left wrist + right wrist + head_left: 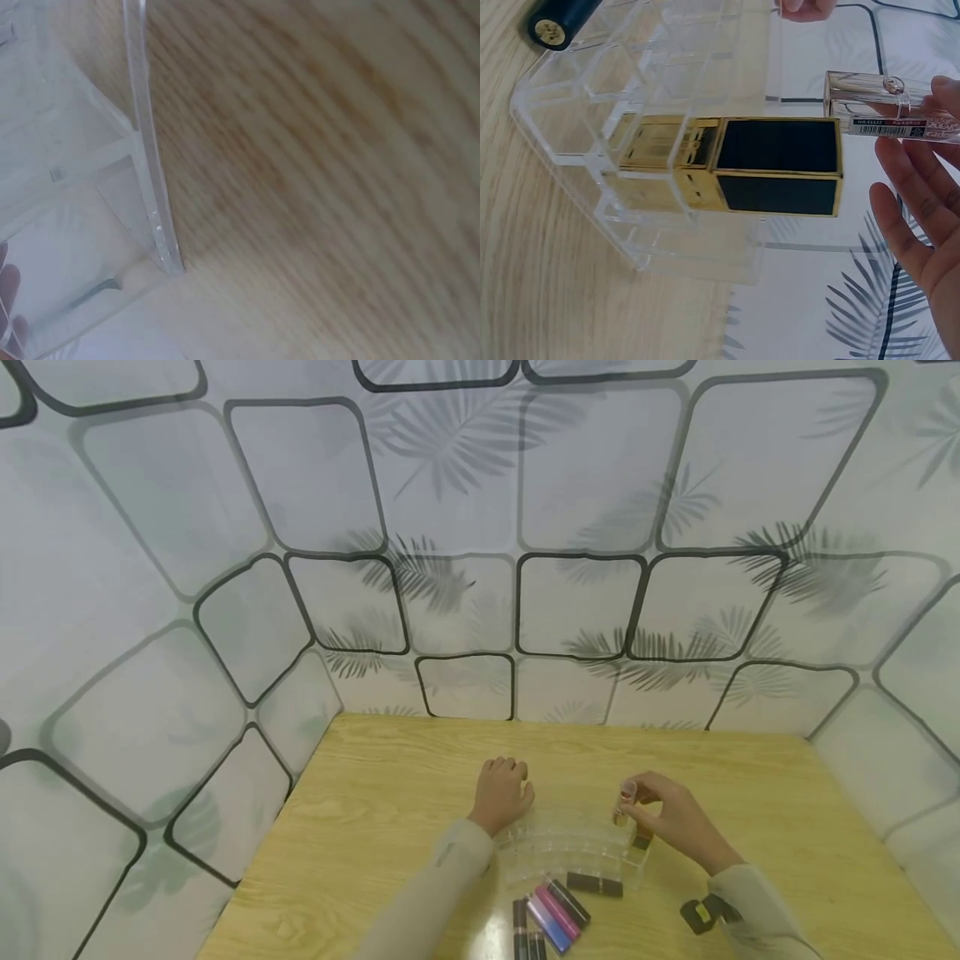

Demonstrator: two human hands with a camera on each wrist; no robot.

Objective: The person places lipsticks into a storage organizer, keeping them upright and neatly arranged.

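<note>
My right hand [678, 822] pinches a clear-capped lipstick [881, 105] with a barcode label between thumb and fingers, over the right end of a clear acrylic lipstick organizer [570, 847]. Just beside it, a black-and-gold square lipstick [778, 150] stands in one of the organizer's compartments. At the organizer's back left corner is my left hand [501, 795], back up, fingers loosely bent and no object showing in it. In the left wrist view, its fingertips [10, 285] appear through the organizer's transparent wall [150, 172].
A black lipstick [595, 884] lies crosswise before the organizer. Nearer me are more tubes: a black one [570, 902], a pink one [557, 912], a blue-violet one [547, 923] and dark upright-lying ones [520, 931]. A patterned wall [465, 610] bounds the wooden table [360, 827].
</note>
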